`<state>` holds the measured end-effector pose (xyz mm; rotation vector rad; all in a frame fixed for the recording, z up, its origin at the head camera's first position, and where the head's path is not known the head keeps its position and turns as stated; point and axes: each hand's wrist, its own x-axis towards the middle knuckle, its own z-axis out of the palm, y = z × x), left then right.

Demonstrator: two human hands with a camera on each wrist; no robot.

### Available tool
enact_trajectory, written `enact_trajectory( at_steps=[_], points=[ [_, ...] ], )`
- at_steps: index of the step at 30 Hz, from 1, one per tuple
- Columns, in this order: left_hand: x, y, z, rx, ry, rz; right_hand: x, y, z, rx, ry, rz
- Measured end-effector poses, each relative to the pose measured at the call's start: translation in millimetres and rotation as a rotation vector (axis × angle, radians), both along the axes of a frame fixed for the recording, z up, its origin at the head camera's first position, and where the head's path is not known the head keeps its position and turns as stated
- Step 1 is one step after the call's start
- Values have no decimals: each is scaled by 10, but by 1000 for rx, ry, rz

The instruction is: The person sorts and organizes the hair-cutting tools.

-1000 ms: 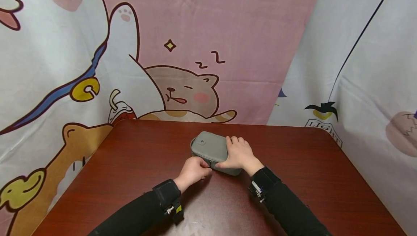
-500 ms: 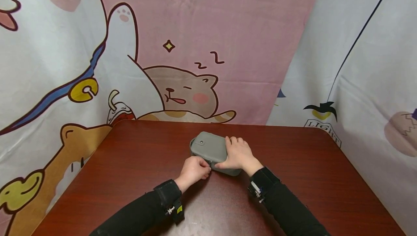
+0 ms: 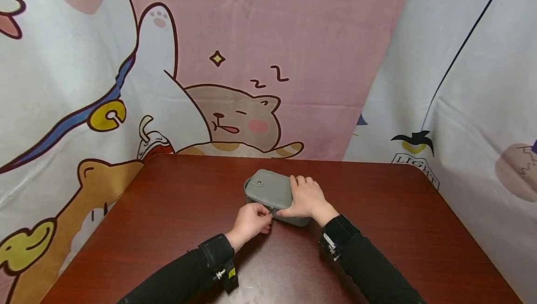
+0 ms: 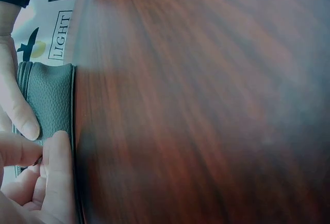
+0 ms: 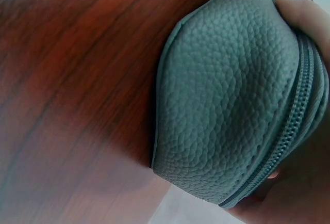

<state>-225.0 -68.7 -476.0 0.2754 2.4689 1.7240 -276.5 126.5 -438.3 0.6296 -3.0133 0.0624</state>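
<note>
A grey-green grained-leather zip pouch (image 3: 270,187) lies on the dark red-brown table, its lid side up with a small round snap near the far left corner. My right hand (image 3: 308,199) grips its right end; in the right wrist view the thumb (image 5: 304,15) is on one side and fingers are partly hidden on the other. Along the pouch's edge runs a zipper (image 5: 291,128), its teeth meshed where they show. At the pouch's near side my left hand (image 3: 250,221) pinches a small dark zipper pull (image 4: 37,160) between thumb and fingertips, close to the right thumb.
The wooden table (image 3: 189,187) stretches out around the pouch on all sides. Behind it hangs a cartoon-printed cloth (image 3: 323,61), reaching down to the table's far edge. Each sleeved wrist wears a black strap (image 3: 216,250) with a small device.
My left hand has shifted very slightly toward the near side, still at the zipper pull. The pouch and my right hand stay practically where they were.
</note>
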Motion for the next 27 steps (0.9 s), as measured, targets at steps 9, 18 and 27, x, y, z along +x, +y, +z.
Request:
enact_trajectory(
  at_steps=[9,18,27],
  points=[
    [46,-86,53,-177,202,-26,7,-11,21,-4,-13,8],
    [88,-98,148,-348,308,-64,-7,11,9,-6,-22,-5],
    [82,-117,161,-373,312,-57,-9,7,4,-4,-31,-9]
  ],
)
